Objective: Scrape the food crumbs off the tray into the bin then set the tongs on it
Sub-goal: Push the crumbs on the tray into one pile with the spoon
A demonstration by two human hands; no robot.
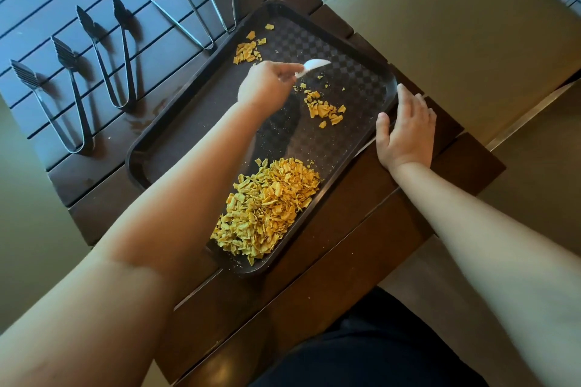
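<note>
On a dark slatted bench [361, 245], the left hand [267, 85] pinches a white scraper [314, 66] in its fingers, gathering crumbs [270, 207] on the tray [195, 122]; the right hand [405, 126], fingers straight, steadies its rim. Tongs [107, 50] lie just beside; no bin is visible.

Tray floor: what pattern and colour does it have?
The tray floor is dark brown with a fine checkered weave pattern, seen in the head view, the only one.

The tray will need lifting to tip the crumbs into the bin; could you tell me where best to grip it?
Grip the tray by its raised rim on the two long sides. The right hand already rests on one; the left hand, pinching the white scraper, would take the opposite rim beside the tongs.
</note>
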